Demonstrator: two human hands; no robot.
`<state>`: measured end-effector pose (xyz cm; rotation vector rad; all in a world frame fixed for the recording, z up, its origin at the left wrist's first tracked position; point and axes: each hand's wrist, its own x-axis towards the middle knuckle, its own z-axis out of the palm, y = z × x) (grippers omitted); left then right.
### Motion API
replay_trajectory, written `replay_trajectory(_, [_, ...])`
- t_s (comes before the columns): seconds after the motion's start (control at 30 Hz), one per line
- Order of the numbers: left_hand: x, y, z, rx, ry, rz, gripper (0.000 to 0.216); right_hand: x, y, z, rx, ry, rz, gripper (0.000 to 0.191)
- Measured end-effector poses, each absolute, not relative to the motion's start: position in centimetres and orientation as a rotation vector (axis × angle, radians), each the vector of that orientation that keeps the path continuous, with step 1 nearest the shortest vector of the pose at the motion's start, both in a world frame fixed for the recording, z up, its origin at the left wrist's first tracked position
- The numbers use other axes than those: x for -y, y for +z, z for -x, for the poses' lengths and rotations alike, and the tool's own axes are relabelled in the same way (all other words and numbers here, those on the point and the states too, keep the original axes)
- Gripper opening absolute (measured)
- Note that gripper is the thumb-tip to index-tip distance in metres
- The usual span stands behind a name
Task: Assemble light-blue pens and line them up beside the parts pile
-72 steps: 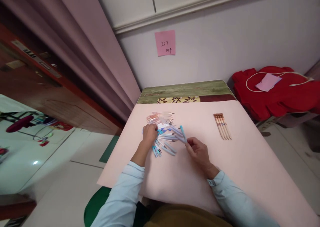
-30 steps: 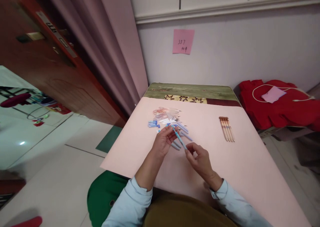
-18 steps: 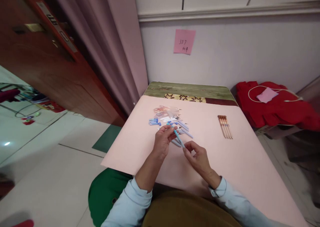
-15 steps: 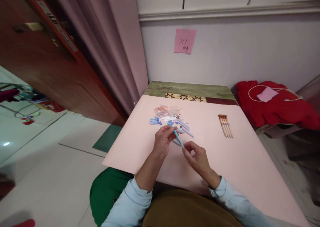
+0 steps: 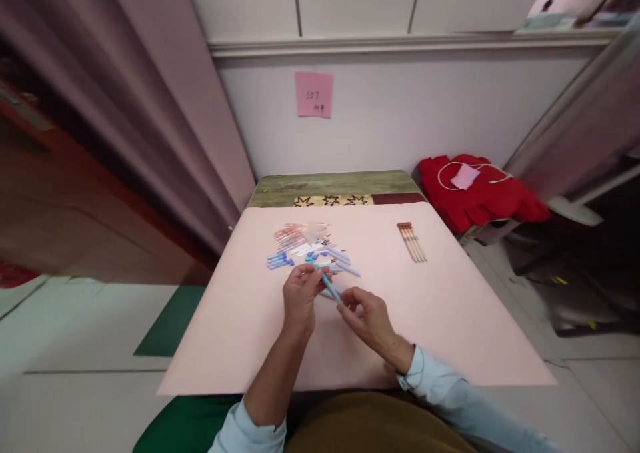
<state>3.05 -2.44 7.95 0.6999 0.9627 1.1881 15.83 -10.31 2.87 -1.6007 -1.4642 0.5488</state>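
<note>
Both hands meet over the pink table cover [image 5: 440, 320], just in front of a loose pile of blue and pink pens and pen parts [image 5: 305, 248]. A light blue pen [image 5: 331, 288] runs between them. My left hand [image 5: 299, 297] pinches its far end with closed fingers. My right hand [image 5: 367, 316] grips its near end, fingers also closed. Several wooden-coloured pens [image 5: 412, 242] lie side by side to the right, well apart from both hands.
The table stands against a wall bearing a pink sticky note [image 5: 313, 94]. A curtain [image 5: 150, 126] hangs at the left. A red cloth heap [image 5: 475, 186] with a white cable and a pink paper sits right of the table. A green stool [image 5: 190, 423] shows below.
Both hands keep the blue pen between them, nearly unmoved on the table. The head camera has swung right, shifting the table and wall leftward in view.
</note>
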Motion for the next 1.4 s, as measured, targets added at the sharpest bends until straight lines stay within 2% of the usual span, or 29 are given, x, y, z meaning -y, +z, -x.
replay_trajectory(0.4, [2.5,7.4,-3.2,-1.078,1.156,-1.055,0.042,9.5,2.8,-19.9,1.321,0.405,1.555,0.013])
replay_trajectory(0.63, [2.7,3.1,2.2,-1.405,1.164,-1.313,0.036,9.3,0.9,-31.2,1.019,0.230,1.905,0.031])
replay_trajectory(0.9, [3.1,-0.1,4.7,-1.523,1.160,-1.334,0.037,7.6,0.9,-39.9,0.914,0.110,2.340,0.031])
replay_trajectory(1.4, [3.2,-0.3,4.8,-1.508,1.113,-1.378,0.034,6.0,1.2,-35.6,0.977,0.229,2.288,0.029])
